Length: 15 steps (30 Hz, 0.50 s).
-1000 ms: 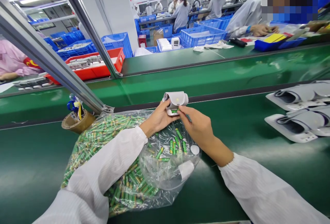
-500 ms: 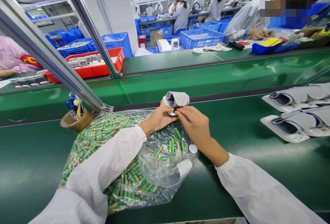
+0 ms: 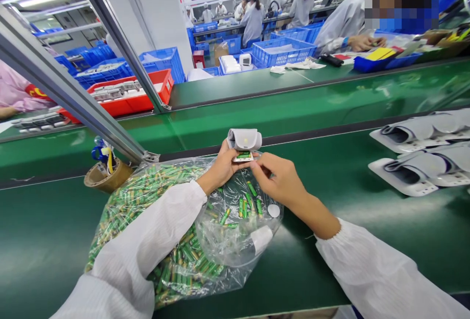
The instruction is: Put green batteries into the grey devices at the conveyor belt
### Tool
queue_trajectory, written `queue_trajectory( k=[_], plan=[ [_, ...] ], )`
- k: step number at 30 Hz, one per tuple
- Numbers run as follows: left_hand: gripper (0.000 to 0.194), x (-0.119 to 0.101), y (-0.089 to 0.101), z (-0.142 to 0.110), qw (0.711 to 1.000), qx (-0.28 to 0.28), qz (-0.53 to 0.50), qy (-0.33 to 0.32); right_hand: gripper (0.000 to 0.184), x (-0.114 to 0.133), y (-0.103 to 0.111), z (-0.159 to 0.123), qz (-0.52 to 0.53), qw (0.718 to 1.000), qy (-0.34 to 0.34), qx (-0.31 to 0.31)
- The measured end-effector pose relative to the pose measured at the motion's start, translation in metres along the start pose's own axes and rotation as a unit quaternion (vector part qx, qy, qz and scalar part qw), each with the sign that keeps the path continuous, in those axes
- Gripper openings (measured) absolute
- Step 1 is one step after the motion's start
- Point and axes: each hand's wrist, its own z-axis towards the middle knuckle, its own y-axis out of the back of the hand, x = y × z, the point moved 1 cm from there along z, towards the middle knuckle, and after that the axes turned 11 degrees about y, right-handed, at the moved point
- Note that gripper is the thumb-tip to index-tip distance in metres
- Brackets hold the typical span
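My left hand (image 3: 222,167) grips a small grey-and-white wrist monitor with a rolled cuff (image 3: 244,143), held above a clear plastic bag of green batteries (image 3: 172,221). Green batteries show in the device's open underside. My right hand (image 3: 279,179) is just below and right of the device, fingers pinched at its lower edge; what they hold is hidden. A small white round piece (image 3: 273,210) and a white cover (image 3: 262,238) lie on the bag's right part.
Two more grey cuffed monitors (image 3: 418,172) lie at the right on the green bench (image 3: 348,260). A tape roll with scissors (image 3: 103,172) stands at the left by a slanted metal rail (image 3: 73,94). Red and blue crates and other workers sit beyond the conveyor.
My right hand has drawn back slightly from the device's underside, where green batteries now show. The device has tilted a little toward me in my left hand.
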Motion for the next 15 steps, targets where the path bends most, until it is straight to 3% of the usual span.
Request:
queue_trajectory(
  k=[2, 4, 9, 12, 15],
  plan=[
    [0.065, 0.000, 0.003, 0.001, 1.000, 0.003, 0.013, -0.003, 0.037, -0.003, 0.002, -0.003, 0.036, 0.989, 0.006, 0.144],
    [0.067, 0.000, 0.005, 0.002, 0.999, 0.010, 0.048, -0.004, 0.022, -0.006, 0.005, -0.009, 0.063, 0.962, -0.013, 0.264],
    [0.069, 0.003, 0.009, 0.005, 0.969, -0.031, 0.244, -0.033, 0.028, -0.002, 0.015, -0.009, 0.105, 0.926, -0.097, 0.348],
    [0.065, 0.007, 0.012, 0.008, 0.916, -0.073, 0.389, -0.064, 0.034, 0.007, 0.020, 0.002, 0.104, 0.901, -0.122, 0.403],
    [0.057, -0.004, 0.021, 0.010, 0.817, -0.135, 0.546, -0.125, 0.046, 0.009, 0.029, 0.014, 0.099, 0.881, -0.096, 0.453]
  ],
)
